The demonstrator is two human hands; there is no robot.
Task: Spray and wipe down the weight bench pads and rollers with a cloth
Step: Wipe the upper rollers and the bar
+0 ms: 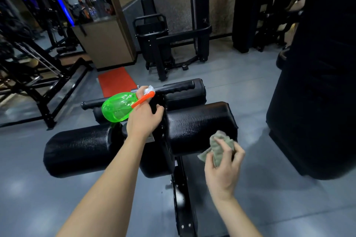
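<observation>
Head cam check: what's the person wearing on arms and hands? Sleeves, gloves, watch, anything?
Nothing worn that shows. The left forearm and right forearm are bare to the frame edge, no sleeves. The left hand and right hand have no gloves; no watch, band, ring or marking visible on wrists or fingers.

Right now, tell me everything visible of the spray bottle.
The spray bottle has a bulbous, translucent bright-green body, an orange trigger and a white head, plastic by the look. It is tipped sideways, body left, head right. The left hand grips its neck, thumb on the head. It is held in the air above the left roller, overlapping the black handle bar. Fill level cannot be told.
</observation>
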